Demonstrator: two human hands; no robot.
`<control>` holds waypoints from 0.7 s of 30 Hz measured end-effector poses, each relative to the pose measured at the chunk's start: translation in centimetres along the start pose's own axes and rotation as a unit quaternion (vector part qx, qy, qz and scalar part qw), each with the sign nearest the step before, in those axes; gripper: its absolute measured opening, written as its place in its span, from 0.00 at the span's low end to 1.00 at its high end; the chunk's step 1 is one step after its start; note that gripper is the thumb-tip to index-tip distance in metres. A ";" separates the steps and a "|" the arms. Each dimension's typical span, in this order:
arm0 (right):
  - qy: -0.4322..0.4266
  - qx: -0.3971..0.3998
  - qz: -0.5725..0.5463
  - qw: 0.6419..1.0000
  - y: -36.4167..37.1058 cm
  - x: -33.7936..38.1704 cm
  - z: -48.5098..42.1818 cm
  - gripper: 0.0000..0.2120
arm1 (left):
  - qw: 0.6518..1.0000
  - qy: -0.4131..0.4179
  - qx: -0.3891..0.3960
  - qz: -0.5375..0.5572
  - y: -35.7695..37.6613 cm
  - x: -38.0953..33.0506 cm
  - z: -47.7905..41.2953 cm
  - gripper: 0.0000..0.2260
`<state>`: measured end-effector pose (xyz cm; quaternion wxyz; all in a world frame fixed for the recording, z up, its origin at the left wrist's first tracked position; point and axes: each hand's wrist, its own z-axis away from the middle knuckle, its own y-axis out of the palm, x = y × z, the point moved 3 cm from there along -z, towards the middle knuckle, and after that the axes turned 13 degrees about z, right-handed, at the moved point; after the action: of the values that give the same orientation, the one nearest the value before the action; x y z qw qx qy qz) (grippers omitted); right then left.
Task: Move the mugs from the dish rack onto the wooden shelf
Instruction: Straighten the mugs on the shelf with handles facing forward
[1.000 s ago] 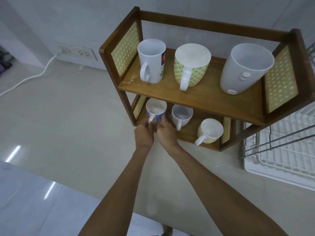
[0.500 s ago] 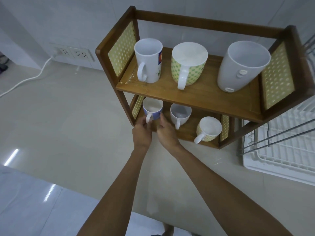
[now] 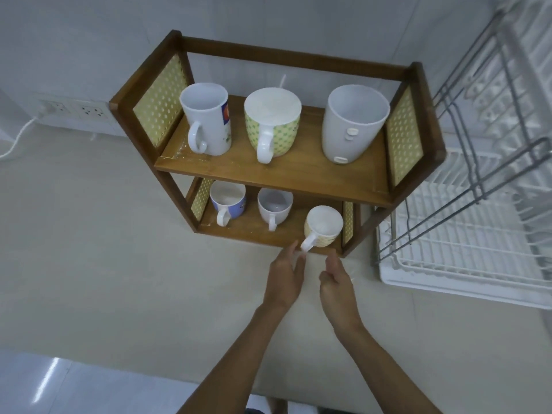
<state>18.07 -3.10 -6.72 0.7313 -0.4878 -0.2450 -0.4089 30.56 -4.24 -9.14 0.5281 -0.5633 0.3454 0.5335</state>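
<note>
The wooden shelf (image 3: 313, 177) stands on the counter with mugs on both levels. On top are a white mug (image 3: 207, 124), a green-dotted mug (image 3: 272, 125) and a tall white cup (image 3: 351, 122). Below are a blue mug (image 3: 228, 203), a small white mug (image 3: 274, 206) and a small yellow-patterned mug (image 3: 323, 225). My left hand (image 3: 283, 277) reaches toward that yellow mug's handle, its fingertips just touching or nearly touching it. My right hand (image 3: 336, 282) hovers beside it, fingers loosely curled and holding nothing. The white dish rack (image 3: 466, 264) at the right shows no mugs.
A grey wire frame (image 3: 490, 121) rises over the dish rack. Wall sockets (image 3: 74, 110) with a white cable sit at the back left. The beige counter (image 3: 89, 249) stretches left of the shelf, and its front edge runs along the bottom.
Both hands have left the blue mug on the lower level and moved right, to the front of the yellow-patterned mug. The camera view has shifted right, showing more of the dish rack.
</note>
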 end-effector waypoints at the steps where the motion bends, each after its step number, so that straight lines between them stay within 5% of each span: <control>1: 0.004 -0.006 -0.006 1.000 -0.1 0.0 -0.7 0.30 | 1.000 0.009 0.005 0.001 0.5 -0.3 -0.2 0.18; 6: 0.001 -0.024 -0.042 0.999 0.2 0.7 -3.7 0.29 | 1.000 0.023 0.010 -0.005 1.6 -0.5 -0.4 0.12; 14: 0.002 -0.022 -0.109 0.994 0.0 1.9 -6.0 0.21 | 0.999 0.031 0.019 -0.008 3.0 -1.3 -1.8 0.17; 21: 0.003 -0.014 -0.083 0.996 0.0 1.9 -7.0 0.28 | 0.999 0.043 0.027 0.011 2.9 -1.5 -3.0 0.17</control>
<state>18.79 -10.15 -8.09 0.6889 -0.4747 -0.2770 -0.4726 28.24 -7.99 -8.72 0.5222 -0.5674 0.3880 0.5048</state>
